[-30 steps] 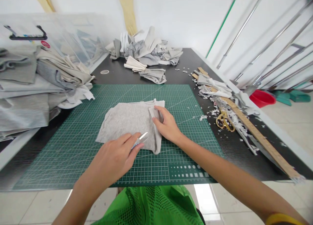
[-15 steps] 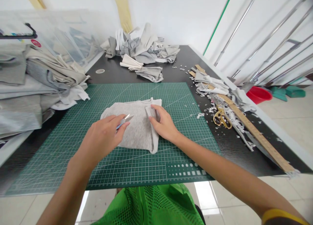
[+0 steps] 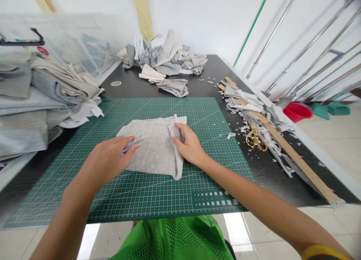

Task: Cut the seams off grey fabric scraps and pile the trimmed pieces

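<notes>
A light grey piece of cloth lies on the green cutting mat, with a folded strip along its right edge. Small thread snips with a blue handle are gripped in my left hand, their blades pointing right over the cloth's left part. My right hand pinches the folded strip at the cloth's right side between thumb and fingers.
Grey fabric is piled at the left and at the back. Along the right lie a wooden ruler, gold-handled scissors and white scraps. A clear plastic bin stands back left.
My left hand has moved left with the snips, away from the folded strip. My right hand keeps its hold on the cloth. The view has shifted slightly.
</notes>
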Action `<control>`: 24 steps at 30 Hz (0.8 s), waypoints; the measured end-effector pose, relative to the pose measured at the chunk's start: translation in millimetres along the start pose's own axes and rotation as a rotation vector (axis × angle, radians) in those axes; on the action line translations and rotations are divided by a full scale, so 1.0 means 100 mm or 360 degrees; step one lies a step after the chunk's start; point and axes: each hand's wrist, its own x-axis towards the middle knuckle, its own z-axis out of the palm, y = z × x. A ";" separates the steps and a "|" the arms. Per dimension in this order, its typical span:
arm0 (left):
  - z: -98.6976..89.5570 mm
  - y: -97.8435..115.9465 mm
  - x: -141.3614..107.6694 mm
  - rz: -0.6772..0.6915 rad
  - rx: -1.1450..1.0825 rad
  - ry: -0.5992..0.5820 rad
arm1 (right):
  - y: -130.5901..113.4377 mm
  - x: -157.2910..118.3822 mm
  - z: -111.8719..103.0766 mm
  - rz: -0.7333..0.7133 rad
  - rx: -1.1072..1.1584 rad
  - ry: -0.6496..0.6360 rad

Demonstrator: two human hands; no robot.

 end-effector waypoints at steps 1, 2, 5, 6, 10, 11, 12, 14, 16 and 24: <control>0.00 0.00 -0.01 -0.0015 0.0007 -0.0009 | 0.00 0.00 0.00 -0.0003 0.0000 0.0000; -0.02 0.00 -0.02 -0.0032 0.0017 -0.0008 | 0.00 0.00 0.00 -0.0008 0.0002 0.0001; -0.09 0.06 -0.05 -0.0027 -0.0001 0.0017 | 0.01 0.00 0.01 -0.0019 0.0007 0.0008; -0.11 0.10 -0.06 -0.0010 -0.0028 0.0033 | 0.02 0.00 0.01 -0.0020 0.0009 0.0012; -0.13 0.31 -0.07 0.0083 -0.0200 -0.0027 | 0.03 0.00 0.02 -0.0019 0.0020 0.0028; -0.12 0.36 -0.08 0.0098 -0.0235 -0.0077 | 0.02 0.00 0.02 -0.0019 0.0022 0.0028; -0.10 0.40 -0.08 0.0105 -0.0259 -0.0125 | 0.02 0.00 0.02 -0.0017 0.0023 0.0027; -0.08 0.47 -0.07 0.0108 -0.0279 -0.0191 | 0.01 0.00 0.02 -0.0009 0.0021 0.0016; -0.08 0.53 -0.07 0.0111 -0.0299 -0.0216 | 0.00 0.00 0.01 -0.0002 0.0019 0.0007; -0.11 0.72 -0.07 0.0157 -0.0416 -0.0224 | -0.01 -0.01 0.00 -0.0010 0.0068 0.0036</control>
